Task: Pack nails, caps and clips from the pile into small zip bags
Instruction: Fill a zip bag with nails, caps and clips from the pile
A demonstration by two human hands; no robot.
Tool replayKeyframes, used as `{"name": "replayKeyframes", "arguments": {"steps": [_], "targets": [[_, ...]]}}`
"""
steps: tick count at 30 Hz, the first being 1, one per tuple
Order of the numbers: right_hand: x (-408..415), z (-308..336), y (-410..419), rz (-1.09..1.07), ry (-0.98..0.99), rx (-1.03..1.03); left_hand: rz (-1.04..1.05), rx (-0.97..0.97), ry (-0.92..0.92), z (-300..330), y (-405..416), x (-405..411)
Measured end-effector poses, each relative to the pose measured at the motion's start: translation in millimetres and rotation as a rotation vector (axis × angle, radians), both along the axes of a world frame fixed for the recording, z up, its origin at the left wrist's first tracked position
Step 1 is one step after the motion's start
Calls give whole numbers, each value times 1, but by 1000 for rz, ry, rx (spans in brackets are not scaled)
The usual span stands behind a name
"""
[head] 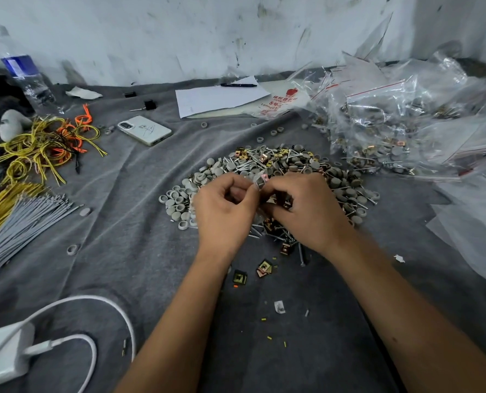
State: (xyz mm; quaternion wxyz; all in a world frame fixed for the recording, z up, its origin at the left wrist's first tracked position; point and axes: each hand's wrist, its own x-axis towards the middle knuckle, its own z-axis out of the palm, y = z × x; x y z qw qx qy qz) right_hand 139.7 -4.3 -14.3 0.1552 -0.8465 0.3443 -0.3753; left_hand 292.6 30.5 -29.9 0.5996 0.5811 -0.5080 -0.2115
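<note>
I see my left hand [226,207] and right hand [307,211], fingers curled, pinching a small clear zip bag [257,184] over the near side of the pile [287,171] on the counter [122,222], its contents hidden, with stuffed bags [392,129] far right.

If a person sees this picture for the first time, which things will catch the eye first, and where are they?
First come the left hand and right hand, meeting at the centre and pinching a small clear zip bag over the pile of grey caps, nails and brass clips. To the right lies a heap of filled bags. At far left, the yellow and orange ties stand out on the grey cloth.
</note>
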Motion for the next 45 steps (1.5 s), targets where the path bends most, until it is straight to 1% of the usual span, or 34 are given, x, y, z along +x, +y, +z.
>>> {"name": "replayKeyframes", "arguments": {"steps": [4,7,9,11,13,15,17,18,20,23,26,27,28,31,34,36,38,40,41,42,44,45], "targets": [[0,-2,-2,41,37,28,11,-25,34,-1,-1,0],[3,-9,-4,164,169,181,52,-43,72,-2,-3,3],[4,-13,-5,207,194,235,62,-50,79,-2,-2,4],[4,-12,-5,215,164,175,68,-60,94,-2,-3,4],[5,-9,-4,174,74,45,67,-56,126,-2,-3,3],[4,-4,-5,83,-41,-61,71,-52,139,-2,-4,4],[0,-2,-7,-46,-107,-92,84,-42,123,-2,-4,5],[-3,-2,-9,-114,-110,-88,89,-33,119,-2,-4,6],[-9,-4,-13,-252,-40,-42,97,-14,123,-2,-4,6],[-16,-8,-18,-408,153,26,91,-1,151,-3,-4,6],[-18,-9,-19,-436,393,47,85,-15,187,-3,-3,7],[-17,-9,-19,-431,446,46,87,-22,211,-2,-3,8],[-17,-8,-19,-425,455,51,89,-26,244,-2,-3,8],[-18,-7,-19,-417,323,101,74,-26,365,-2,-4,10],[-18,-7,-18,-402,196,130,62,-23,389,-2,-5,10],[-17,-8,-17,-404,108,124,56,-15,352,-3,-5,10],[-16,-5,-15,-394,-61,156,42,7,291,-4,-4,10],[-13,0,-12,-314,-219,146,33,30,206,-5,-5,9],[-12,3,-10,-245,-259,125,31,37,166,-5,-5,8],[-9,4,-7,-169,-263,101,30,41,135,-6,-4,6],[-3,4,-2,-57,-189,73,30,45,101,-5,-4,4],[-1,2,-1,-29,-149,91,32,47,100,-5,-5,3]]}}
